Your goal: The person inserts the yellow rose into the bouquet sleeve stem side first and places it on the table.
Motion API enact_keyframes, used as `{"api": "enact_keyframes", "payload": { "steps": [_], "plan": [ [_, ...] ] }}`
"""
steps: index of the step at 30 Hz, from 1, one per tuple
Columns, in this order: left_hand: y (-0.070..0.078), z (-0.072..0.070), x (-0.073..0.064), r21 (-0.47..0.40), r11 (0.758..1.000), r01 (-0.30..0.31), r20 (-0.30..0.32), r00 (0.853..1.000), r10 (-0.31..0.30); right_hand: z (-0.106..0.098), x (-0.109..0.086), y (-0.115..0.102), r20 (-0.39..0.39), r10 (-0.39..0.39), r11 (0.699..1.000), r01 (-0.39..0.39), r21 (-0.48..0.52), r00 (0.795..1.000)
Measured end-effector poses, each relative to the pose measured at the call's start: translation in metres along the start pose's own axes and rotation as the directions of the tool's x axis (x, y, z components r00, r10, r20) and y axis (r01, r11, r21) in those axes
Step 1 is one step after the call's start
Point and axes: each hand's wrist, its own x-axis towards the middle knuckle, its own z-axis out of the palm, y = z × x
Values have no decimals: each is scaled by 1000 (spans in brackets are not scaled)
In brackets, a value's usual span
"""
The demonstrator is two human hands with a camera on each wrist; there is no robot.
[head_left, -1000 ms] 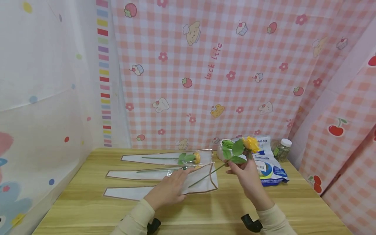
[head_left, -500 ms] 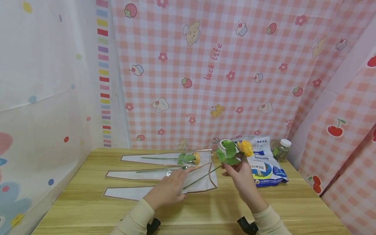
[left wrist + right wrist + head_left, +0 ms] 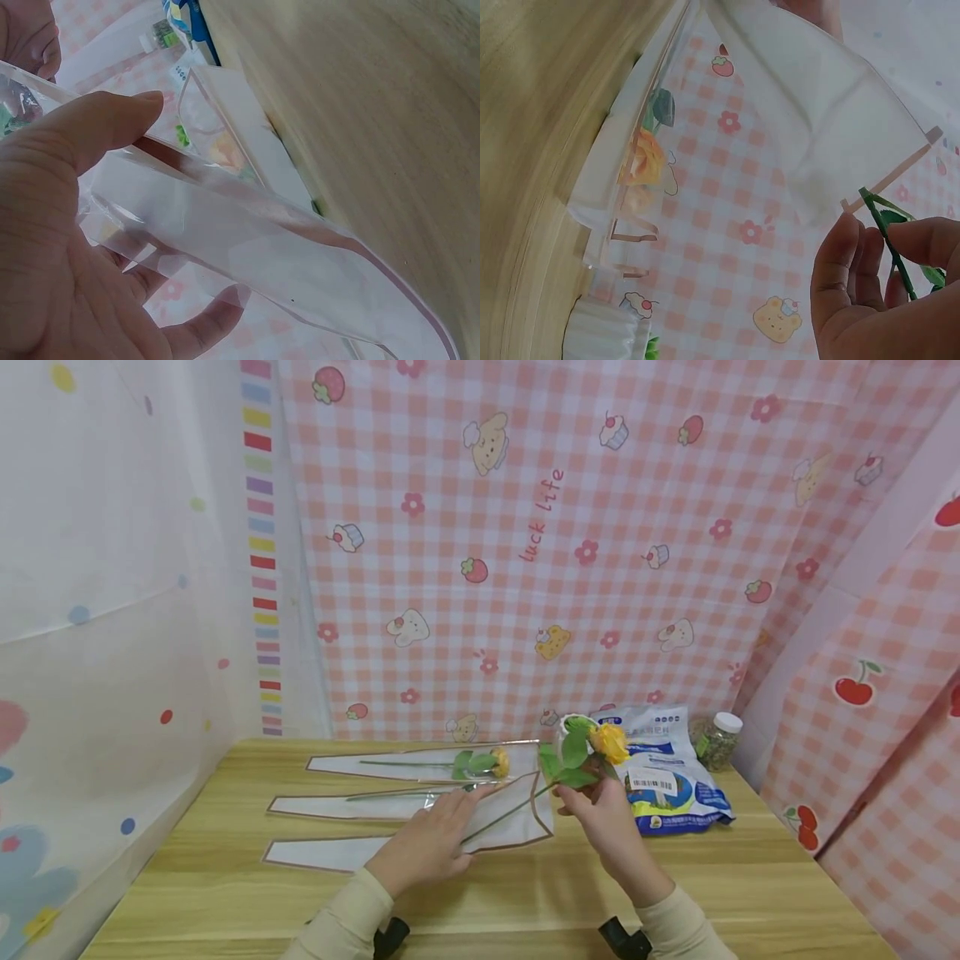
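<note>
My right hand [image 3: 603, 822] pinches the green stem [image 3: 891, 244] of a yellow artificial rose [image 3: 611, 743] just below its leaves. The rose's bloom points up and right, while its stem slants down-left across the wide mouth of a white flower sleeve [image 3: 521, 814] with a brown border. Whether the stem lies inside the sleeve or in front of it, I cannot tell. My left hand [image 3: 423, 843] holds that sleeve near its wide end. In the left wrist view the thumb [image 3: 112, 124] lies over the sleeve's edge, with fingers behind the clear film.
Behind lies another sleeve [image 3: 337, 764] with a yellow rose [image 3: 500, 763] in it. A middle sleeve [image 3: 300, 807] with a stem is partly covered by my left hand. At the right are a ruffled white pot [image 3: 604, 330], a blue-and-white bag [image 3: 663, 785] and a lidded jar [image 3: 720, 743].
My right hand has moved left and slightly down with the rose, and the stem reaches further across the sleeve. The left hand stays in place on the sleeve.
</note>
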Motion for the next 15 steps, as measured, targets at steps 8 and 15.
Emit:
{"api": "enact_keyframes", "payload": {
  "steps": [8, 15],
  "plan": [
    [0, -2, -1, -52, 998, 41, 7, 999, -41, 2, -4, -2, 70, 20, 999, -17, -40, 997],
    [-3, -1, 0, -50, 998, 41, 3, 999, -41, 1, -7, -6, 101, 32, 999, -32, 0, 994]
  ]
}}
